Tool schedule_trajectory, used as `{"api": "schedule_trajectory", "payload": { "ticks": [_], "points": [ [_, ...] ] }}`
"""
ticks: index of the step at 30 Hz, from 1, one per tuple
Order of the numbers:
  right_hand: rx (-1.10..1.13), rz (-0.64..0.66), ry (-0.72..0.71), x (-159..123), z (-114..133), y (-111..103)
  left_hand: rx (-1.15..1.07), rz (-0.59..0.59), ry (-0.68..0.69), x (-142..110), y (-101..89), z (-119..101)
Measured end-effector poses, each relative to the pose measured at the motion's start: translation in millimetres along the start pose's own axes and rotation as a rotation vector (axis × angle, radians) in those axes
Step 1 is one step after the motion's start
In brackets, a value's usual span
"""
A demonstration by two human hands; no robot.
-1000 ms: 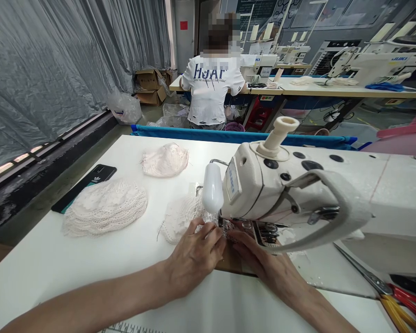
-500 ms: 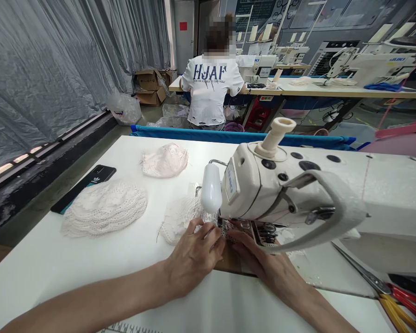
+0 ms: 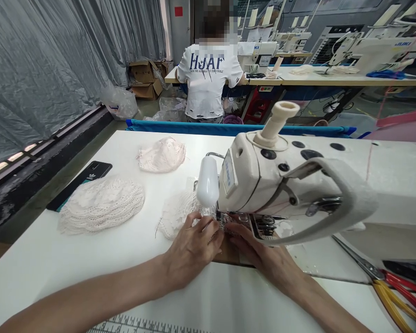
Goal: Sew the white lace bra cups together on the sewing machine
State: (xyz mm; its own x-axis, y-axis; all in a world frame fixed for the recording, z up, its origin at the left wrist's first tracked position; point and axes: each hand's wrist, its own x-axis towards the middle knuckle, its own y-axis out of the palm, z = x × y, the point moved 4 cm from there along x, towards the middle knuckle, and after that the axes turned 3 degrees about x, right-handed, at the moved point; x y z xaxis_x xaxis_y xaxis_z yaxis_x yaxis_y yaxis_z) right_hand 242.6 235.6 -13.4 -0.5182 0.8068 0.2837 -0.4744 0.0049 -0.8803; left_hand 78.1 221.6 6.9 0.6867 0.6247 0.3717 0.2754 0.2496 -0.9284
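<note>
Over on the left a grey curtain (image 3: 55,69) hangs in folds beside the white table (image 3: 48,282). At that edge of the table lies a black phone (image 3: 96,170), partly covered by a pile of white lace pieces (image 3: 102,203) with scalloped layers. Behind, on the floor, I see a clear plastic bag (image 3: 119,99) and open cardboard boxes (image 3: 145,78). A ruler (image 3: 131,323) pokes in at the near edge, and farther back on the tabletop sits a pale pink cup-shaped piece (image 3: 162,155), on its own.

Next comes the lace piece (image 3: 176,215) being worked: it spreads left of the needle area and runs in under the machine head, a loose thread trailing from its edge. The left hand (image 3: 195,249) is half closed over its near side, fingers bent and tips pressing down; I cannot tell whether they pinch the lace. Beyond, a co-worker in a white shirt (image 3: 208,83) sits back to us. A white bulb-shaped lamp (image 3: 208,182) stands just beside the sewing machine (image 3: 244,178). The right hand (image 3: 263,254) reaches beneath the machine, fingers fairly straight toward the lace's right side; its grip is hidden from me. Farther right lie yellow-handled scissors (image 3: 360,261), red handles (image 3: 405,284) next to them.
</note>
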Motion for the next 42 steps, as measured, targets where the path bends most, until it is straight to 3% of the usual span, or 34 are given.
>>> {"api": "schedule_trajectory", "payload": {
  "ticks": [6, 13, 19, 26, 30, 42],
  "points": [
    [0.011, 0.028, -0.02, -0.2, 0.8, 1.0, 0.033, -0.043, 0.013, 1.2, -2.1, -2.2],
    [0.052, 0.034, 0.062, 1.3, 0.7, 0.3, 0.053, -0.051, 0.015, 1.7, -3.6, -3.2],
    [0.022, 0.005, 0.026, 3.8, 5.0, -1.9, 0.053, -0.046, 0.006, 1.1, -1.8, -3.2],
    [-0.132, -0.209, -0.096, 4.1, 11.6, -22.1, 0.023, -0.005, -0.017, 1.9, -1.0, -2.6],
    [-0.107, -0.277, -0.201, 5.5, 25.5, -28.4, -0.008, 0.028, -0.039, 2.2, -1.1, -2.6],
    [-0.078, -0.19, -0.21, 4.4, 26.6, -18.3, 0.0, 0.065, -0.036, 2.5, -1.9, -0.6]
  ]
}}
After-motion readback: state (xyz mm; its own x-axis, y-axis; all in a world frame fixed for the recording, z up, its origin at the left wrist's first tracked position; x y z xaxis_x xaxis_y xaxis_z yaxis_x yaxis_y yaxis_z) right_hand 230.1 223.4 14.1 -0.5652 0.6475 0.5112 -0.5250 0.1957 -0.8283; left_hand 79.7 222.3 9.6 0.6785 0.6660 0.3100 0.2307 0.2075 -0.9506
